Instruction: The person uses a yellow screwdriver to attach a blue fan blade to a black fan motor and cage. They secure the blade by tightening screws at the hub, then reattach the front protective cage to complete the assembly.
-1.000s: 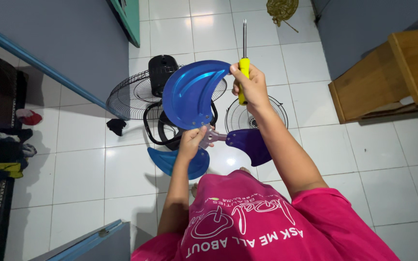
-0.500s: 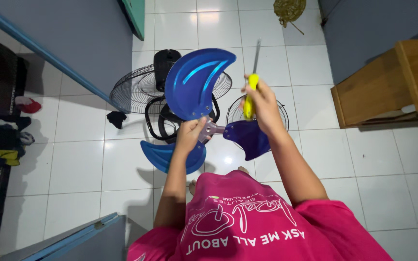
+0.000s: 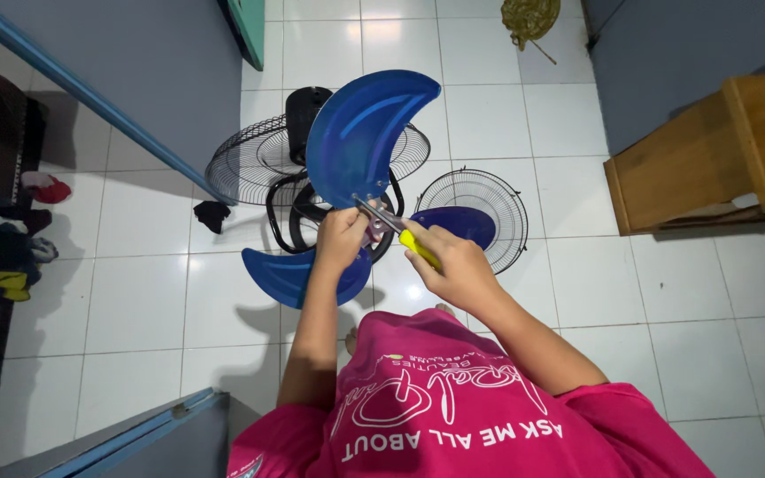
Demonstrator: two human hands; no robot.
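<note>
Head view, looking straight down past a pink shirt (image 3: 453, 416): the left hand (image 3: 340, 237) is closed around the hub of a blue three-bladed fan propeller (image 3: 367, 133), held up in the air above the floor at the centre of the scene, fingers wrapped at the point where the blades meet. The right hand (image 3: 455, 265) is clenched around the yellow handle of a screwdriver (image 3: 405, 232), and the metal shaft runs from that fist up and to the left, its tip resting at the base of the large upper blade, just beside the left hand's fingers. The screwdriver's long axis lies diagonally, handle near and right, tip far and left. One blade rises far and slightly right, another (image 3: 298, 273) spreads to the near left below the left hand, and the third (image 3: 453, 223) points right, partly hidden behind the right hand. On the white tiled floor (image 3: 577, 283) beneath lie a black wire fan guard (image 3: 250, 159) with the black motor housing (image 3: 303, 111) to the far left, and a second round guard (image 3: 489, 204) to the right, both partly covered by the blades. A wooden bench (image 3: 710, 150) stands at far right, well apart from the hands.
</note>
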